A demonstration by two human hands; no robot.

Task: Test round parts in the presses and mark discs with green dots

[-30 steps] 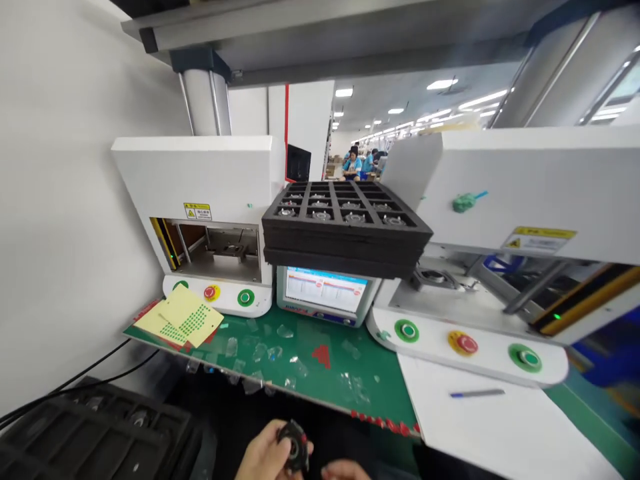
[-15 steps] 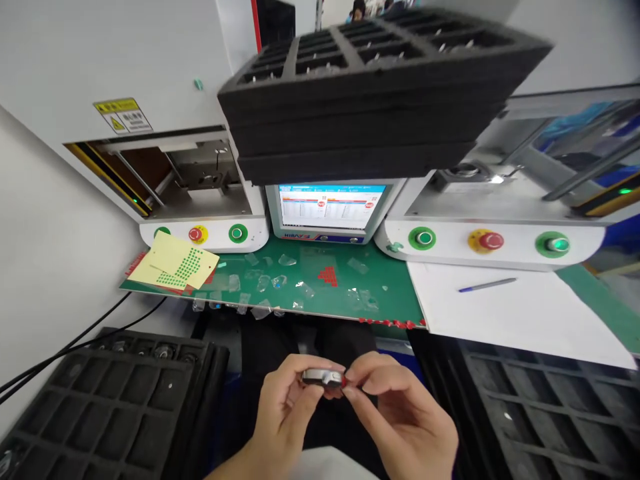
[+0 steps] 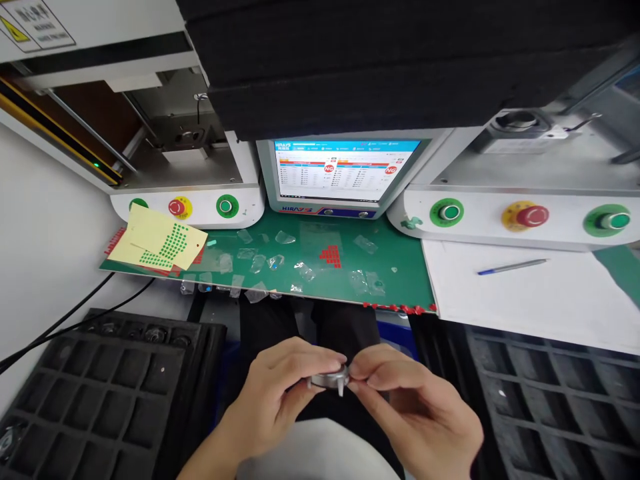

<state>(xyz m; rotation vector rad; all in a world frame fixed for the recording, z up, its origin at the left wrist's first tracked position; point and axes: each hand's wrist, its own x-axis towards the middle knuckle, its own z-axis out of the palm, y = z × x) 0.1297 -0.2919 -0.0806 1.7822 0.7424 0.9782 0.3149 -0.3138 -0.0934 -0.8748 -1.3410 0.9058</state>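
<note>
Low in front of my body, a small round silver metal part [image 3: 330,379] with short legs is held between my two hands. My left hand [image 3: 280,383] grips it from the left, fingers over the top and thumb beneath. On its right edge, the thumb and forefinger of my right hand [image 3: 410,400] are pinched together, touching the rim. Whether anything small sits between those right fingertips is hidden. Beyond the hands lies a green work mat [image 3: 315,283] with scraps of clear film and a patch of red stickers [image 3: 331,257].
Black compartment trays stand at left [image 3: 95,387] and right [image 3: 560,400]. A black tray stack [image 3: 375,73] overhangs the monitor [image 3: 345,177]. Machines with red stop buttons [image 3: 535,215] flank it. Yellow sticker sheets [image 3: 155,240], white paper [image 3: 500,300] and a pen [image 3: 513,267] lie around.
My view has tipped down and moved closer. The metal part has turned, so its legs now point downward; the red bit seen at my right fingertips is no longer visible.
</note>
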